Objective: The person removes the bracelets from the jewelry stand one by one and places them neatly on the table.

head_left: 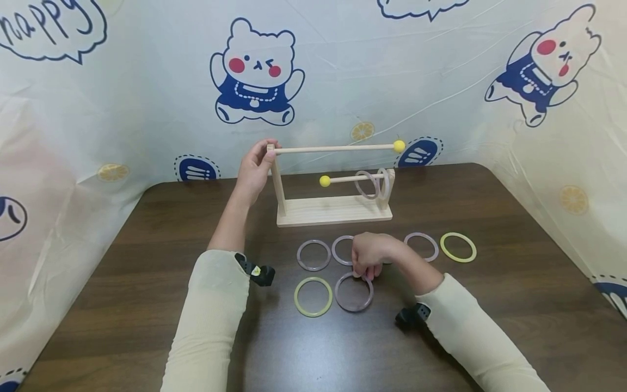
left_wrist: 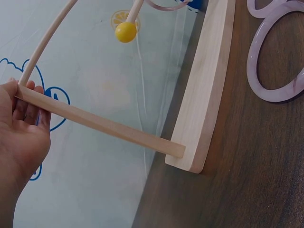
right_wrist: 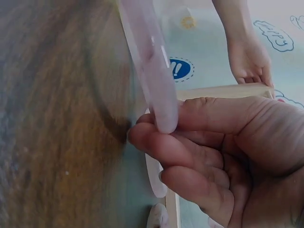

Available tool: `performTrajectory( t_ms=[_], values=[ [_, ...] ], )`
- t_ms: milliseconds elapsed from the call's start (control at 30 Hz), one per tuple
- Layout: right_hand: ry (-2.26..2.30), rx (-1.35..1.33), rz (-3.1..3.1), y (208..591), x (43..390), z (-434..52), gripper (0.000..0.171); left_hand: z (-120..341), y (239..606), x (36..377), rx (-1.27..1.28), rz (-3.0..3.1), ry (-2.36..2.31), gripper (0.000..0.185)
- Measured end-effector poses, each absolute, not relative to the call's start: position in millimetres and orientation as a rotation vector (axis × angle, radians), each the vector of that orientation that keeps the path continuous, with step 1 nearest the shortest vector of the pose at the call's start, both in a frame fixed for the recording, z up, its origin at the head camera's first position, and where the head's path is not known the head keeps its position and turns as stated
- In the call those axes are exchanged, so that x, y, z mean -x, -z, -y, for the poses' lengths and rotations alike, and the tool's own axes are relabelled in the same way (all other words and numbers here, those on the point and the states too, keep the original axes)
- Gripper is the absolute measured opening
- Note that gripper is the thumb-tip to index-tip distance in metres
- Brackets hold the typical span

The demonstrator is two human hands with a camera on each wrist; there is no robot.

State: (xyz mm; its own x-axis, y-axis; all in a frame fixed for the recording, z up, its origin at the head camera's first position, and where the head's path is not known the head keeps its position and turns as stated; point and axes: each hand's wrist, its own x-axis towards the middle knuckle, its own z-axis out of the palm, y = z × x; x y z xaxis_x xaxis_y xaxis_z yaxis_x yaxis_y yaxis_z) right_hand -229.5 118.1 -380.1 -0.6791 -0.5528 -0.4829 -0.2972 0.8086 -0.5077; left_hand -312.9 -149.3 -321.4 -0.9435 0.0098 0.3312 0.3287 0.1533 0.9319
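A pale wooden bangle stand (head_left: 338,211) is at the back of the table, with two rods ending in yellow balls. My left hand (head_left: 253,171) grips the top of its left post (left_wrist: 95,119), thumb in front and fingers behind. Two lilac bangles hang on the lower rod (head_left: 341,179). In front of the stand, my right hand (head_left: 370,255) pinches the far edge of a lilac bangle (head_left: 354,311) between thumb and fingertips. The right wrist view shows this bangle (right_wrist: 159,85) edge-on, tilted beside the tabletop. The upper rod (head_left: 338,148) carries no bangles.
Around the right hand lie more bangles: a green one (head_left: 313,314) and a lilac one (head_left: 314,268) to its left, a lilac one (head_left: 421,234) and a yellow one (head_left: 458,260) to its right. Others are partly hidden behind it. A printed cloth hangs behind the table.
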Motion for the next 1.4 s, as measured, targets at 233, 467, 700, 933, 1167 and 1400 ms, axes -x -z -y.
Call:
performTrajectory(
  t_ms=[233, 467, 700, 933, 1167, 1400],
  values=[
    [0.463, 0.591, -2.418, 380.0, 226.9, -117.3, 0.018, 149.0, 321.3, 312.4, 0.322, 2.188, 1.871, 0.032],
    [0.425, 0.57, -2.468, 379.2, 225.4, -116.4, 0.019, 149.2, 321.4, 312.6, 0.323, 2.181, 1.874, 0.031],
    [0.44, 0.552, -2.472, 379.5, 226.0, -115.9, 0.019, 149.3, 321.5, 312.9, 0.321, 2.186, 1.87, 0.032],
    [0.445, 0.537, -2.463, 382.3, 228.0, -116.5, 0.02, 149.8, 321.8, 313.3, 0.327, 2.189, 1.867, 0.033],
    [0.456, 0.527, -2.455, 382.0, 228.4, -116.8, 0.021, 149.7, 321.8, 314.2, 0.327, 2.197, 1.856, 0.033],
    [0.563, 0.54, -2.473, 377.7, 231.5, -120.9, 0.019, 149.4, 321.8, 313.8, 0.321, 2.193, 1.869, 0.033]
  ],
)
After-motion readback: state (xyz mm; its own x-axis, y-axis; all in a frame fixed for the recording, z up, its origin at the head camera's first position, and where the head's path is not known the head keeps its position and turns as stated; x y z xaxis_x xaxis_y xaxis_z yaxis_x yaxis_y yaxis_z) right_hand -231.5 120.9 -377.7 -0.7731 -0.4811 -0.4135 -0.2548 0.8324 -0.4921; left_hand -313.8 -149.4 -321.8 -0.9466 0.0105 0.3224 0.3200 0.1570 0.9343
